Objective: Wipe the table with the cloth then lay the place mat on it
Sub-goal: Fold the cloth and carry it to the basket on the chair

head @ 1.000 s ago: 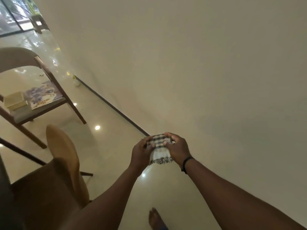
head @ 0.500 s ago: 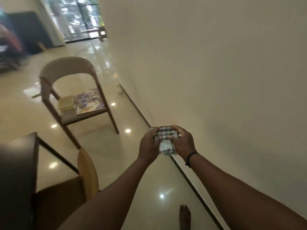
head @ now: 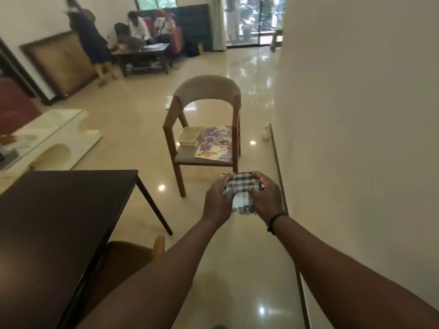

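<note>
A folded black-and-white checked cloth (head: 241,189) with a fringed edge is held in the air between both hands. My left hand (head: 217,198) grips its left side and my right hand (head: 267,197) grips its right side, thumbs on top. The dark wooden table (head: 59,214) stands at the lower left, its top bare. A flowered place mat (head: 215,144) lies on the seat of a wooden chair (head: 206,124) straight ahead, beyond the cloth.
A cream plastic tray (head: 188,136) sits beside the mat on the chair seat. A brown chair (head: 128,257) is tucked at the table's near side. A wall (head: 356,138) runs along the right. A white low table (head: 47,138) stands at the left; people sit far back.
The view has swung left from the wall to the room, bringing the dark table and the chair with the mat into sight. Both hands still hold the folded cloth.
</note>
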